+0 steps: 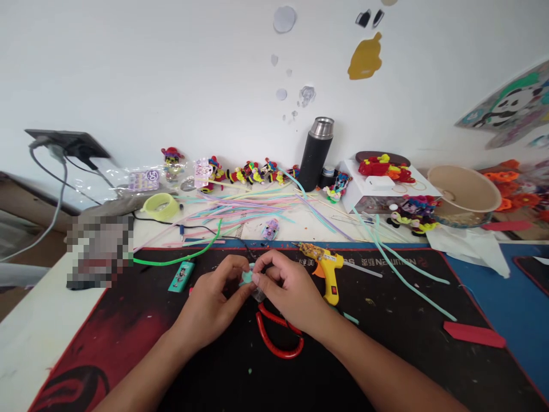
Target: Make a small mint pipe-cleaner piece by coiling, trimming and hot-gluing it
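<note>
My left hand (218, 300) and my right hand (287, 289) meet over the black mat, fingertips pinched together on a small light-teal piece (247, 277). Both hands grip it between thumb and fingers, which cover part of it. Just below the fingertips lie red-handled pliers or scissors (281, 347), their working end hidden by the hands. A yellow glue gun (331, 277) rests right of my right hand, a glue stick in its back. Left of my left hand is a teal packet (181, 276) with printed figures.
Pastel fuzzy stems (240, 207) lie across the white table behind the mat (141, 343). A black flask (316, 154), small fuzzy dolls (255, 171), a white box (349, 191) and a beige bowl (465, 186) stand near the wall. A red strip (474, 334) lies at right.
</note>
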`<move>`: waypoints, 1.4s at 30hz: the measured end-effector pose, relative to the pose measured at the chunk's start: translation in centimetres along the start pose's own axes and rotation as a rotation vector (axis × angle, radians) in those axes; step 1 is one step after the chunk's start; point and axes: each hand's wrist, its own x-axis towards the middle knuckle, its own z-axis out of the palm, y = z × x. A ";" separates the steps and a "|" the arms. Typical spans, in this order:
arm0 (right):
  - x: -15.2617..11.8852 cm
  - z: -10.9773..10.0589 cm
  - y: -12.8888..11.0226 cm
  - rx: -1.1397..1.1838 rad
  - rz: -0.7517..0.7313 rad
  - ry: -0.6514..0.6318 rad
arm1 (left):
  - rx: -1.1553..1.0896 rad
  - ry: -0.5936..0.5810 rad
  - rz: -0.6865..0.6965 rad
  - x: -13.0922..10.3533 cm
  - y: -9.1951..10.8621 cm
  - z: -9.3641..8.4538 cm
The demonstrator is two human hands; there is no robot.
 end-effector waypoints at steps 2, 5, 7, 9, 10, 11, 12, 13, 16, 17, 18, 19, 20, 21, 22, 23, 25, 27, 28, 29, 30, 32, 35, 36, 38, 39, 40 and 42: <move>0.0 0.0 -0.2 0.001 0.001 -0.003 | 0.016 -0.002 0.020 0.0 0.1 -0.1; 0.0 0.1 -0.2 0.025 0.005 -0.018 | 0.011 -0.015 0.034 0.1 0.3 -0.1; -0.1 0.1 -0.1 0.045 0.009 -0.029 | -0.005 -0.016 0.038 0.2 0.4 -0.1; 0.0 0.0 0.0 0.041 0.009 -0.028 | -0.031 -0.016 0.033 0.2 0.4 -0.1; 0.0 -0.1 0.0 0.032 0.006 -0.020 | -0.046 -0.020 0.026 0.2 0.4 -0.1; 0.0 -0.2 0.0 0.022 0.001 -0.010 | -0.061 -0.025 0.016 0.2 0.3 -0.1; 0.0 -0.3 -0.1 0.016 -0.008 0.003 | -0.076 -0.028 0.002 0.1 0.2 -0.1; 0.1 -0.4 -0.1 0.014 -0.019 0.017 | -0.091 -0.029 -0.013 0.1 0.2 -0.1; 0.2 -0.7 -0.3 0.032 -0.048 0.059 | -0.182 -0.033 -0.058 -0.1 0.0 -0.1; 0.2 -0.8 -0.3 0.044 -0.052 0.072 | -0.242 -0.039 -0.075 -0.2 0.0 -0.1; 0.2 -0.9 -0.3 0.057 -0.052 0.081 | -0.316 -0.048 -0.094 -0.2 0.1 -0.1; 0.2 -0.9 -0.3 0.066 -0.052 0.083 | -0.407 -0.058 -0.115 -0.2 0.2 -0.1; 0.2 -1.0 -0.2 0.071 -0.053 0.079 | -0.500 -0.070 -0.144 -0.1 0.4 -0.2; 0.2 -1.0 -0.2 0.071 -0.055 0.071 | -0.589 -0.089 -0.169 -0.1 0.5 -0.3; 0.1 -1.0 -0.2 0.067 -0.057 0.056 | -0.667 -0.108 -0.185 0.0 0.7 -0.4; 0.1 -1.0 -0.1 0.063 -0.057 0.038 | -0.731 -0.139 -0.198 0.1 0.8 -0.6; 0.0 -1.0 -0.1 0.072 -0.051 0.002 | -0.842 -0.201 -0.224 0.2 0.9 -0.9; 0.0 -1.1 -0.3 0.105 -0.032 -0.032 | -0.936 -0.258 -0.235 0.3 0.8 -1.1; -0.1 -1.1 -0.4 0.125 -0.021 -0.047 | -0.977 -0.286 -0.234 0.3 0.7 -1.2; -0.1 -1.1 -0.6 0.140 -0.012 -0.059 | -1.015 -0.315 -0.229 0.4 0.6 -1.2; -0.1 -1.1 -0.8 0.148 -0.005 -0.070 | -1.049 -0.340 -0.225 0.4 0.6 -1.2; 0.0 -1.2 -1.1 0.161 0.003 -0.087 | -1.111 -0.382 -0.228 0.5 0.5 -1.2; 0.0 -1.1 -1.4 0.219 0.019 -0.122 | -1.193 -0.399 -0.253 0.5 0.4 -1.0; 0.0 -1.1 -1.4 0.243 0.030 -0.135 | -1.216 -0.400 -0.264 0.5 0.3 -1.0; 0.0 -1.1 -1.5 0.278 0.056 -0.154 | -1.255 -0.405 -0.282 0.6 0.2 -0.9; -0.1 -1.1 -1.5 0.287 0.068 -0.160 | -1.269 -0.410 -0.288 0.6 0.2 -0.9; -0.1 -1.0 -1.5 0.294 0.078 -0.165 | -1.278 -0.414 -0.292 0.6 0.1 -0.8; -0.1 -1.0 -1.5 0.306 0.082 -0.171 | -1.268 -0.408 -0.300 0.6 0.1 -0.8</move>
